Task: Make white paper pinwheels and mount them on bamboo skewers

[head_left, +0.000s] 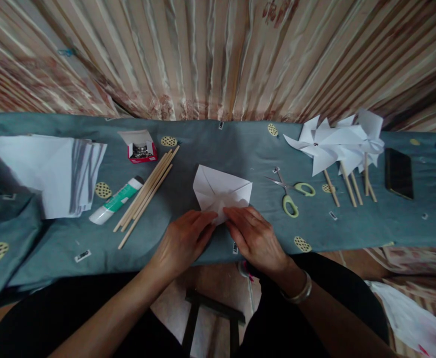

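Bench [236, 141], cloth-covered; small printed word patches, not legible.
- Left: white paper stack [41, 171].
- Upper left: open red box [143, 159], small metal pieces inside; print unreadable.
- Left of centre: green-and-white tube [117, 201], lettering too small to read; wooden sticks [147, 194], beside it.
- Centre: left hand [186, 236], fingertips on the lower edge of the folded paper [223, 186]; right hand [255, 236], likewise. Pinching or only pressing: cannot tell. Step, as judged: creasing; the next move calls for aligned edges, firm pressure.
- Right of centre: green-handled scissors [286, 188], parted.
- Right: paper pinwheels [330, 136] on sticks; dark phone [399, 173], no brand visible.
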`<state>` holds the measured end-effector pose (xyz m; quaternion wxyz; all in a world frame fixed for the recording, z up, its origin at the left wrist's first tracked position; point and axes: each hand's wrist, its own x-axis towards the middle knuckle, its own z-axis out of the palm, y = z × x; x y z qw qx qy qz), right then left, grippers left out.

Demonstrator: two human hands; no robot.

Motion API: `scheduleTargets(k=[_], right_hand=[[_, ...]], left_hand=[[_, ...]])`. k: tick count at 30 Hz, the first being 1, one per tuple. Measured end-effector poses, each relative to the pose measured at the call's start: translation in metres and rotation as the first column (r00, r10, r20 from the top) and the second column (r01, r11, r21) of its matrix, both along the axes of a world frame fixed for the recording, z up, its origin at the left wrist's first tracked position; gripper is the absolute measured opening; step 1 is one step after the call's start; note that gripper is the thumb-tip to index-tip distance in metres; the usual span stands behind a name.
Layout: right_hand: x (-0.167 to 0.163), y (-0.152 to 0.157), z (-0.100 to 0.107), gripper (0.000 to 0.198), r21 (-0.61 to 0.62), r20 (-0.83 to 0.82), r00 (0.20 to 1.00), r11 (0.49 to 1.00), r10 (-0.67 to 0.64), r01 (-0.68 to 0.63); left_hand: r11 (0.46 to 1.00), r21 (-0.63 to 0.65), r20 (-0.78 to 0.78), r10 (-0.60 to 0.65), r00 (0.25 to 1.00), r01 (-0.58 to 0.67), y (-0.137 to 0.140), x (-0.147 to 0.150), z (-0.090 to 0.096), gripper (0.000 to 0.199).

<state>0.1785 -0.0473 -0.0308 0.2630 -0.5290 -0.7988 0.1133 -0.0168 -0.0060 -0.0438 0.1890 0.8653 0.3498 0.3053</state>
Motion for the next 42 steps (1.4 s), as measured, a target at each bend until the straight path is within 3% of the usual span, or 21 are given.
scheduleTargets(k=[15,42], right_hand=[[-0.003,0.002,-0.002,0.032,0.030,0.113,0.993,0.999,-0.017,0.013],[-0.010,0.011,-0.004,0.034,0.057,0.245,0.969,0.998,-0.037,0.024]], left_hand=[[0.999,0.037,0.013,-0.013,1.000,0.013,0.000,0.001,-0.001,0.022],[1.000,-0.007,-0.026,-0.008,1.000,0.008,0.002,0.003,0.001,0.022]])
